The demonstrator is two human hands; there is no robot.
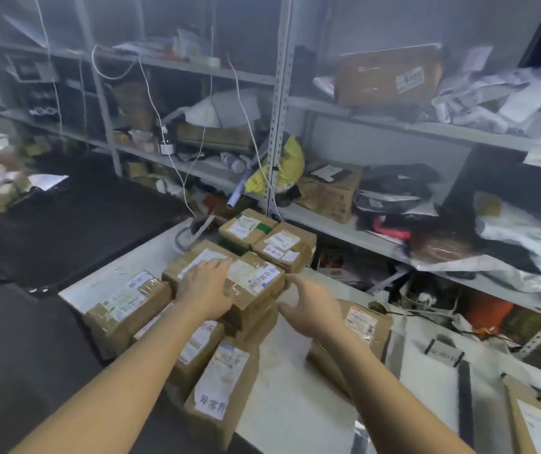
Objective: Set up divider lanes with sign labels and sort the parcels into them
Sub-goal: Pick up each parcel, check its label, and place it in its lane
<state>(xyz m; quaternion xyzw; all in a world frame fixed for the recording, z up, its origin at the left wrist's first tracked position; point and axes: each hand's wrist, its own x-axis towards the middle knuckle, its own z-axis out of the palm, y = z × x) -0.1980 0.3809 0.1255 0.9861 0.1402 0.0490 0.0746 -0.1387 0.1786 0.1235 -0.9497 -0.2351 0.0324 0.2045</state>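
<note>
Head view. The left hand (206, 288) lies palm down on the top parcel (256, 283) of a stack at the middle of the white tabletop (282, 388); its fingers (221, 267) are straight and flat on the taped lid and white label, curled round nothing. The right hand (315, 306) hangs just beside that parcel's right edge, fingers spread and empty, its forefinger tip at the parcel's near corner; whether it touches cannot be told. Around the stack lie further brown parcels: a left parcel (128, 306) beside the left forearm, a front parcel (220, 385) with a handwritten white label at the tabletop's near edge, two far parcels (249, 227) side by side behind the stack, and a right parcel (365, 326) partly under the right forearm. A black strip (465, 398) lies flat on the tabletop, well to the right. Behind stands a metal shelf rack (360, 224); its upper shelf holds a cardboard box (390, 77) beside loose mail bags, its middle shelf a yellow bag (282, 158) and a smaller carton (328, 191).
</note>
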